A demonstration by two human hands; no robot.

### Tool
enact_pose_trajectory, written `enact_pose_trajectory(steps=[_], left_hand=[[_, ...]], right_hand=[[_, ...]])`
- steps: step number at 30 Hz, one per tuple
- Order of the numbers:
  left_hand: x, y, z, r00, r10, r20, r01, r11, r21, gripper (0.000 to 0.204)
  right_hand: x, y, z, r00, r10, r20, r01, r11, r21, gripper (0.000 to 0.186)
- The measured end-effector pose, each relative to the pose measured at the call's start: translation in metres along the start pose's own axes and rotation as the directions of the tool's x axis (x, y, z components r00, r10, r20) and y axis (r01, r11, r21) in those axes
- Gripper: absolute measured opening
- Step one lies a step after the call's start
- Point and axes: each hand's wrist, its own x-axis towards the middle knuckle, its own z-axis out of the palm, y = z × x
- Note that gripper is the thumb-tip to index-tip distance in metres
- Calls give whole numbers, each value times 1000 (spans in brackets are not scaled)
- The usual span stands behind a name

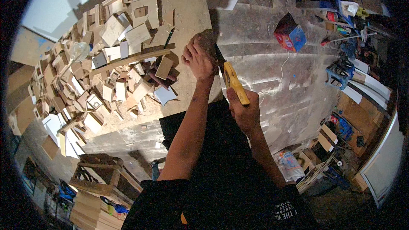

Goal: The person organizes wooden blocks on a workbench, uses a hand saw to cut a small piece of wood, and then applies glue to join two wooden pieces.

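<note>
In my right hand (246,107), the fingers are wrapped round the yellow handle of a hand saw (237,84). Its dark, narrow blade points away from me, along the right edge of the plywood worktable (187,12). My left hand (198,59) rests at that same edge, fingers curled against a dark brown piece of wood (208,42). The blade runs right beside this piece; whether it touches the wood I cannot tell. Left of my left hand lie a dark pencil-like stick (169,37) and a small wooden block (164,67).
Loose wood offcuts (121,89) and a long strip (132,61) cover the table's left part. A red and blue box (290,34) stands on the floor at right, near a cable and a blue stool-like item (339,73). A wooden frame (100,174) stands at lower left.
</note>
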Motion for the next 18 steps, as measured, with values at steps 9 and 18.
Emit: enact_pose_trajectory(steps=[9,18], left_hand=[[-6,3,2,999,-39,-7,40,999,21,57],[0,6,2,997,-68,38,67,997,25,55]], right_hand=[[-42,-17,-15,999,-47,0,47,994,-94,44],[-57,-44,-17,1000,7,7,-6,996,-92,42]])
